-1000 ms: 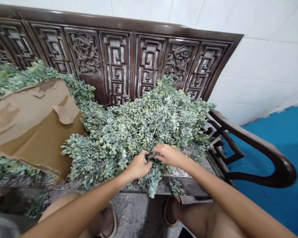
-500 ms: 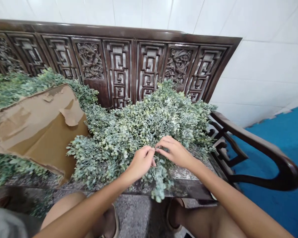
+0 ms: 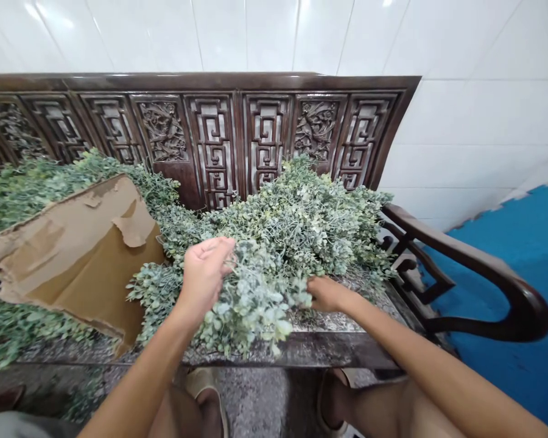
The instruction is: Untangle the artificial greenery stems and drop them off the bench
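Note:
A leafy sprig of pale green artificial foliage (image 3: 256,304) hangs from my left hand (image 3: 203,272), whose fingers are pinched at its left end. The sprig spreads rightward over the front of the bench seat. My right hand (image 3: 327,294) is low beside the sprig's right side, fingers curled inward; leaves and the hand itself hide what they grip, if anything. Behind both hands lies a large heap of the same foliage (image 3: 310,213), its stems tangled, reaching up against the bench's carved back.
A torn cardboard piece (image 3: 86,261) rests on more foliage at left. The dark carved wooden bench (image 3: 237,85) has a curved armrest (image 3: 479,255) at right. Blue matting (image 3: 511,255) lies beyond it. My feet are on the floor below the seat's front edge.
My hands were together at a small stem; now they are apart. The left has moved left and up with a bushy sprig, the right slightly right and down. The view has tilted up.

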Available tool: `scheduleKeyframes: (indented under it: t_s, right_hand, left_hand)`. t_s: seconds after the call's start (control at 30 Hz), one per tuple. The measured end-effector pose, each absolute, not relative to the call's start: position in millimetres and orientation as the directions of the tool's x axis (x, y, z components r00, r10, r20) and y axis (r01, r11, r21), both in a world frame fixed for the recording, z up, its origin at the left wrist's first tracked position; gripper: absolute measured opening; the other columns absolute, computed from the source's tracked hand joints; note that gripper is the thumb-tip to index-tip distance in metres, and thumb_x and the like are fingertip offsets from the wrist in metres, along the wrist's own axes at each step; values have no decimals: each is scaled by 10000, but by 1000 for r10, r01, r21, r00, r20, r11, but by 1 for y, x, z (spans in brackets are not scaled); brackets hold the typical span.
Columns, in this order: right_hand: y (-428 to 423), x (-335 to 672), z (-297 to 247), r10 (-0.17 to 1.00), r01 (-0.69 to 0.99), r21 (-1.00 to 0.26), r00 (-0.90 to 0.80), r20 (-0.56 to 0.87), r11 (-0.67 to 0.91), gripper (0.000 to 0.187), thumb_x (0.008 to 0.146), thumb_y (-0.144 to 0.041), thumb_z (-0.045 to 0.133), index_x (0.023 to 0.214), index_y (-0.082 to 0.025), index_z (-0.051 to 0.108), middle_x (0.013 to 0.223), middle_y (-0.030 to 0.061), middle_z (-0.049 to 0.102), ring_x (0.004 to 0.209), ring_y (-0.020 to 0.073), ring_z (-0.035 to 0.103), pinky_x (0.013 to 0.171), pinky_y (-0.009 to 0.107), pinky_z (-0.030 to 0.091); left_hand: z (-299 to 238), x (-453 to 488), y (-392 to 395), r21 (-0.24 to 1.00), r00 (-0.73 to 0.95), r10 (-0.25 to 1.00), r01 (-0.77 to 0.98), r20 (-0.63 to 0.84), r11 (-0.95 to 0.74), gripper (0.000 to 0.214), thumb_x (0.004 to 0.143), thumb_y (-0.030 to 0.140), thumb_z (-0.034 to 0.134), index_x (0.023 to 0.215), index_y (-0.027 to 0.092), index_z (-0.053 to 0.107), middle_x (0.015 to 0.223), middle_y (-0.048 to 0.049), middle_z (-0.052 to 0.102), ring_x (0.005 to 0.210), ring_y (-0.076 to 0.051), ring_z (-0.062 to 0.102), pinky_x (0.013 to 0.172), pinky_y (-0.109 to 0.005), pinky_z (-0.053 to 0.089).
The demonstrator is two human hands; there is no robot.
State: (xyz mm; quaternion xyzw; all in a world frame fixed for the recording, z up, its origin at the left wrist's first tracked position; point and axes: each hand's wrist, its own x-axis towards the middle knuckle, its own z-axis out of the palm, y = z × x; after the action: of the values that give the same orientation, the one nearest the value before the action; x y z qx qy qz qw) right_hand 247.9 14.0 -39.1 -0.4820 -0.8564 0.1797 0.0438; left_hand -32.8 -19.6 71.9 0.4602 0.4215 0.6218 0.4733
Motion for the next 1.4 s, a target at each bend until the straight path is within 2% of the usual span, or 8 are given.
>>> scheduleKeyframes:
  t_s: [0.13, 0.33, 0.5, 0.6, 0.7, 0.8, 1.1, 1.4]
  right_hand:
    - [12, 244, -10, 872, 806, -401, -489, -34, 436, 347, 937, -490, 556, 1038, -208, 731, 931, 111, 753, 861, 272, 714, 795, 400, 547]
    - [1, 219, 34, 929, 385, -879, -339, 148, 281, 434, 1030, -510, 350, 1341, -243, 494, 1269, 126, 642, 984, 216, 699, 796, 387, 572]
    - [-7, 227, 59, 928, 538, -774, -39, 371, 332, 384, 946, -537, 541, 736, -216, 540, 927, 97, 692, 986, 279, 657, 832, 446, 540]
    - [-19, 220, 71, 864, 455, -755, -68, 500, 473, 251, 955, -467, 559, 879, -229, 574, 1133, 97, 668, 1093, 271, 618, 920, 455, 515]
    - [-34, 200, 73, 795, 351, -739, -452, 403, 575, 383, 887, -407, 680, 1229, -275, 570, 1278, 76, 620, 1186, 262, 577, 1023, 479, 470]
    - [-43, 183, 65, 751, 233, -826, -589, 300, 513, 427, 888, -366, 691, 1285, -274, 563, 1175, 53, 666, 1074, 217, 632, 989, 436, 495]
    - [-46, 183, 56, 780, 24, -965, -594, 195, 260, 543, 911, -625, 555, 1283, -230, 546, 1049, 75, 654, 936, 210, 644, 849, 382, 519]
    - [-45, 171, 53, 890, 384, -827, -365, 272, 410, 183, 965, -374, 564, 967, -223, 666, 932, 17, 697, 887, 189, 624, 836, 316, 476]
  left_hand:
    - [85, -40, -9, 907, 18, 986, -395, 166, -145, 421, 702, 279, 759, 550, 182, 378, 525, 82, 300, 420, -28, 248, 407, -178, 229]
    - [77, -32, -8, 888, 226, 963, -458, 149, -30, 224, 649, 235, 801, 766, 151, 628, 594, 67, 416, 463, -29, 298, 510, -205, 297]
    - [68, -39, -21, 952, 359, 917, -298, 175, -65, 428, 701, 332, 776, 480, 167, 448, 565, 36, 342, 556, -93, 328, 572, -262, 300]
    - [61, -38, -28, 967, 409, 896, -242, 175, -79, 477, 717, 348, 739, 428, 176, 400, 552, 26, 323, 594, -121, 358, 648, -302, 349]
    - [56, -32, -33, 978, 500, 849, -187, 174, -90, 400, 748, 318, 683, 437, 178, 473, 559, -2, 413, 643, -156, 444, 693, -323, 375]
    - [52, -25, -39, 986, 545, 826, -151, 145, -73, 352, 803, 325, 622, 491, 171, 573, 573, -23, 508, 616, -157, 491, 652, -311, 382]
    - [41, -16, -51, 996, 321, 947, 72, 24, -50, 457, 911, 428, 498, 538, 203, 360, 489, 62, 288, 469, -93, 240, 492, -261, 220]
    - [36, -14, -53, 958, 258, 962, 243, 86, -151, 374, 916, 417, 532, 653, 201, 377, 579, 67, 317, 549, -100, 320, 530, -234, 262]
